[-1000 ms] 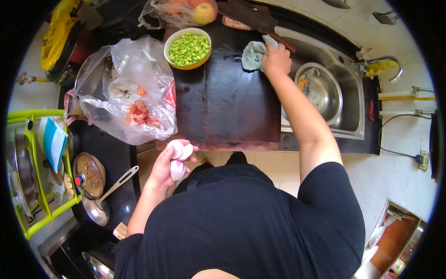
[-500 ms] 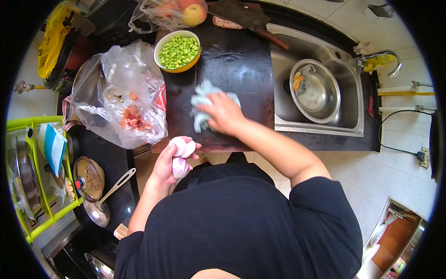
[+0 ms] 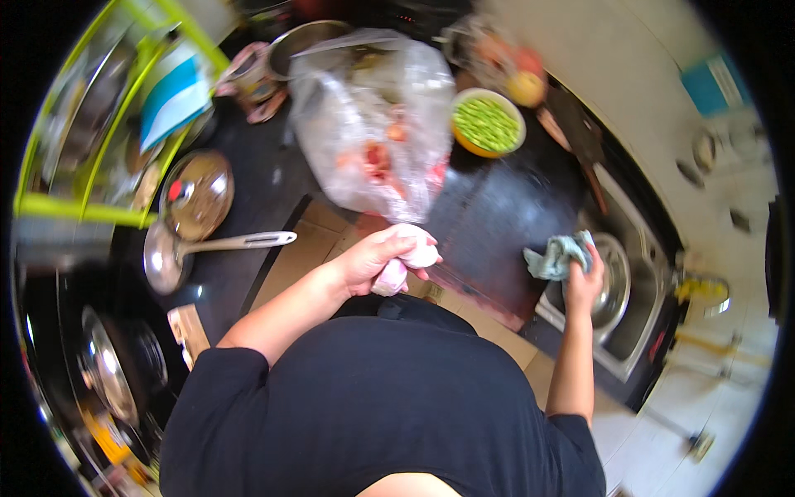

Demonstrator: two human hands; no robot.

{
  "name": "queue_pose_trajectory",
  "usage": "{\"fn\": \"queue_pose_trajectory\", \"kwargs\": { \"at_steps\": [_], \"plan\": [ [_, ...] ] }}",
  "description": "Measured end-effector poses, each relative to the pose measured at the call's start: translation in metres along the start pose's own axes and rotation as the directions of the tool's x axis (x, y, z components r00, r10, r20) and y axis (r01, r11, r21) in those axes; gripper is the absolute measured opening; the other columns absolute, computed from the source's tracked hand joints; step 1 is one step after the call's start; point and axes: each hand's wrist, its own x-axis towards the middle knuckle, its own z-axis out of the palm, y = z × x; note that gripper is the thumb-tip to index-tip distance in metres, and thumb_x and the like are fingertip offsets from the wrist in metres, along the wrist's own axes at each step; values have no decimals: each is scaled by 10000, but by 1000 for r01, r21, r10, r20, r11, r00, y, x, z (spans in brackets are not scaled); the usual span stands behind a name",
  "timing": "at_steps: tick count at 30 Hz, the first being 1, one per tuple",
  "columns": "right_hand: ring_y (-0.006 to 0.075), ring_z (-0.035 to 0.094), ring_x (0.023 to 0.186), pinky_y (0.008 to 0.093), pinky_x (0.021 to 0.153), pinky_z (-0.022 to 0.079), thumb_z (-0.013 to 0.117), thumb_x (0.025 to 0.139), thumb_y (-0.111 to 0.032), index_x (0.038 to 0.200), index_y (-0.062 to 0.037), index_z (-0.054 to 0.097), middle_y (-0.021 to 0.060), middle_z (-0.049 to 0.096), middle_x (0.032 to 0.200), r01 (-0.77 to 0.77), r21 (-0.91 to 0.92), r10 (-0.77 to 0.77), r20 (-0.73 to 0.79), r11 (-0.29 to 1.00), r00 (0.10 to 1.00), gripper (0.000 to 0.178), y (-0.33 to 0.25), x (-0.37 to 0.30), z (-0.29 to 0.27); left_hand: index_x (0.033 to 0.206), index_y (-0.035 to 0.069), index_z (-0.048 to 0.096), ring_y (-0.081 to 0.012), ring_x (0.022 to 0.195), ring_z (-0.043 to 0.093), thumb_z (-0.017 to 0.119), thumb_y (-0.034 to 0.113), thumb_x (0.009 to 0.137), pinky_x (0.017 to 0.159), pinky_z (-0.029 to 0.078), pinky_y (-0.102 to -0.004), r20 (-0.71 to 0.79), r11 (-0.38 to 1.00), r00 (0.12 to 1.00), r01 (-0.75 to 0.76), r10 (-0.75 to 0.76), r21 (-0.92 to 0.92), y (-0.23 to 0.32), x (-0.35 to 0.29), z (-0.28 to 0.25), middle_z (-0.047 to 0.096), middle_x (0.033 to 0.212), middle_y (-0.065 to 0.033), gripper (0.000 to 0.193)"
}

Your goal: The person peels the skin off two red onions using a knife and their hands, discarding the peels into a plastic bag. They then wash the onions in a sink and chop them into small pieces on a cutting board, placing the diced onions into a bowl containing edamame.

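Beside the near-left corner of the dark board (image 3: 512, 211), my left hand (image 3: 364, 258) holds two items: a white bulb (image 3: 423, 249) and a purplish bulb (image 3: 389, 278) — the fingers are curled around both. The white bulb sits on the side toward the board; the purplish bulb sits on the side away from it, its long axis apparently oblique to the board's near edge. Neither bulb appears to rest on the board.

At the board's right edge, my right hand (image 3: 584, 280) grips a bunched blue-green cloth (image 3: 553, 258), fingers narrow on it. The loose portion extends from the fingers toward the board — contact with the surface cannot be confirmed. The cloth shows no clear long axis.

The right hand is the nearer to the sink (image 3: 633, 348), right of the board; the left is the nearer to the plastic bag (image 3: 364, 124), left of the board. A bowl of green beans (image 3: 484, 151) stands toward the board's far end.
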Motion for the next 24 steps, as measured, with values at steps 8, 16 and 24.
{"fn": "queue_pose_trajectory", "kwargs": {
  "at_steps": [8, 16, 24],
  "plan": [
    [246, 536, 1102, 379, 957, 416, 607, 802, -168, 1296, -2, 403, 132, 531, 1218, -487, 779, -244, 600, 394, 762, 560, -231, -6, 57, 1187, 83, 483, -164, 791, 632, 526, 388, 907, 559, 545, -289, -285, 930, 922, -320, 262, -179, -14, -90, -44, 603, 1092, -123, 417],
    [226, 519, 1110, 400, 953, 407, 578, 876, -231, 1251, -42, 479, 108, 543, 1204, -791, 507, -270, 859, 342, 434, 432, -406, -41, 199, 1230, 113, 490, -208, 851, 625, 481, 476, 898, 563, 541, -294, -536, 746, 753, -593, 382, -302, -39, -168, -95, 572, 1147, -105, 491],
    [151, 519, 1086, 287, 929, 409, 575, 888, -135, 1242, -23, 504, 83, 560, 1185, -186, 650, -535, 729, 737, 428, 377, -369, -80, 226, 1311, 98, 416, -200, 906, 609, 471, 454, 913, 579, 525, -272, -477, 756, 762, -599, 438, -264, -12, -189, -99, 560, 1178, -127, 537]
  ]
}}
